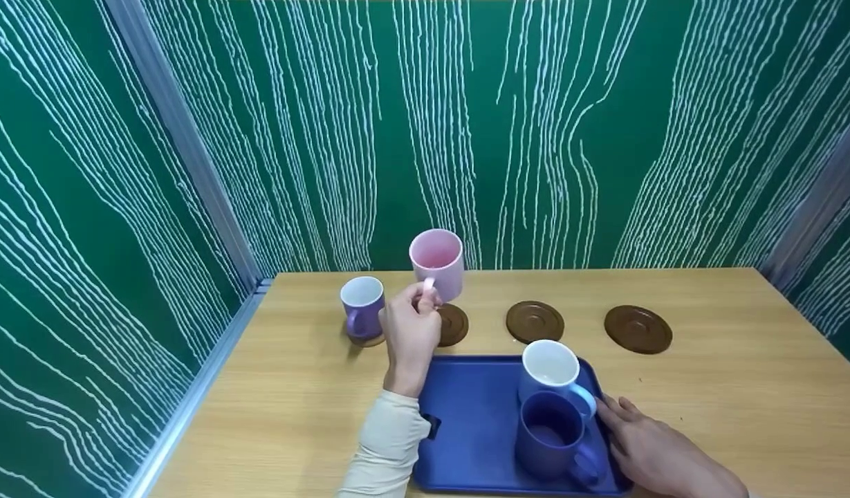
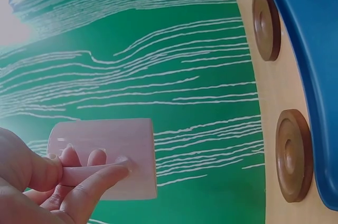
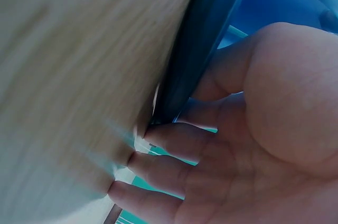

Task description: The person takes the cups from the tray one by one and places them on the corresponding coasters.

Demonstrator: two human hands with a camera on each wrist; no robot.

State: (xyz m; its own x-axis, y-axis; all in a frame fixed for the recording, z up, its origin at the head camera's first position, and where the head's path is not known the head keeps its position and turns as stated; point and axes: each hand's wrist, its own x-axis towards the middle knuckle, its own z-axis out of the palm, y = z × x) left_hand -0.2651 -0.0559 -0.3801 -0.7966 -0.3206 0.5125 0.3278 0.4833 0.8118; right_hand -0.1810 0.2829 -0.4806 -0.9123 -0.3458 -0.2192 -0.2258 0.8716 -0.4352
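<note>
My left hand [image 1: 412, 325] grips the handle of a pink mug [image 1: 447, 280], held up above the back of the table. In the left wrist view, fingers and thumb close round the handle, and the pink mug [image 2: 127, 134] appears against the green wall. Below it lies a brown coaster [image 1: 455, 325], partly hidden by the hand. My right hand [image 1: 649, 443] rests at the right edge of a blue tray [image 1: 466, 429]. Its fingertips touch the table and tray rim [image 3: 182, 86], fingers extended. On the tray stand a light blue mug [image 1: 546, 363] and a dark blue mug [image 1: 546, 443].
A purple mug [image 1: 364, 311] stands on a coaster [image 1: 366, 341] at the left. Two more brown coasters, a middle coaster [image 1: 535, 321] and a right coaster [image 1: 638, 329], lie behind the tray. A green wall [image 1: 535, 138] with white lines borders the wooden table [image 1: 743, 387].
</note>
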